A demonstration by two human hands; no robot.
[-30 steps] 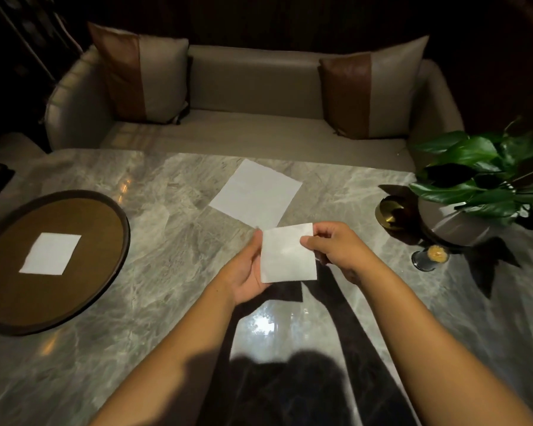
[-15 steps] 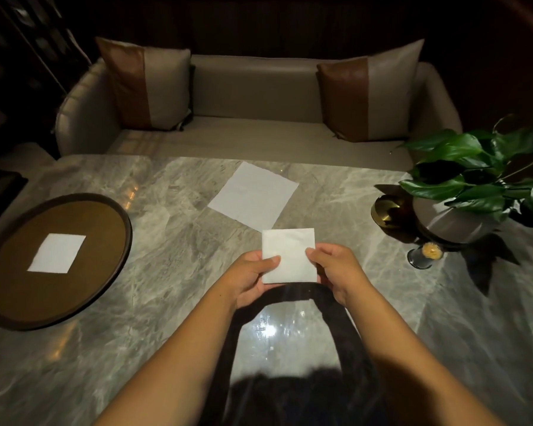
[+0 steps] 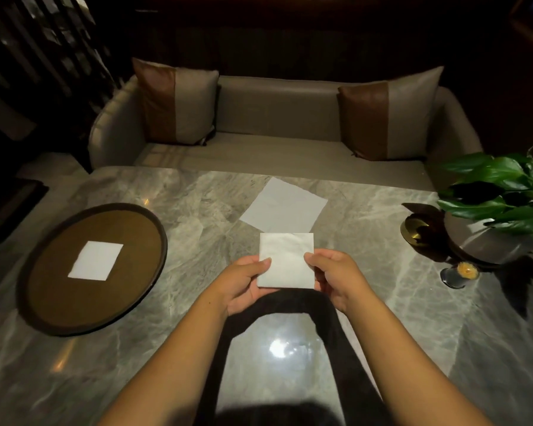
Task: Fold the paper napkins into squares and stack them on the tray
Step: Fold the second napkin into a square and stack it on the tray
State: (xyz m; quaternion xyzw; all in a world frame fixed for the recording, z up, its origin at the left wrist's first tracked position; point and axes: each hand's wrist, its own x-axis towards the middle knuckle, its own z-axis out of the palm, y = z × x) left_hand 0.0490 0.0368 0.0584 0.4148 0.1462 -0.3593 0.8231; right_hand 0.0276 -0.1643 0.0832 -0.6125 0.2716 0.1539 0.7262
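Fingers (image 3: 263,262) at both sides of square napkin (image 3: 286,259), edges parallel to table (image 3: 197,241).

My bare forearms reach forward from the bottom of the view and angle in toward each other. My left hand (image 3: 243,282) pinches the left edge of the folded napkin (image 3: 286,256), thumb on top, fingers underneath. My right hand (image 3: 336,279) pinches the right edge likewise, fingers curled. Both wrists sit about level, hands apart.
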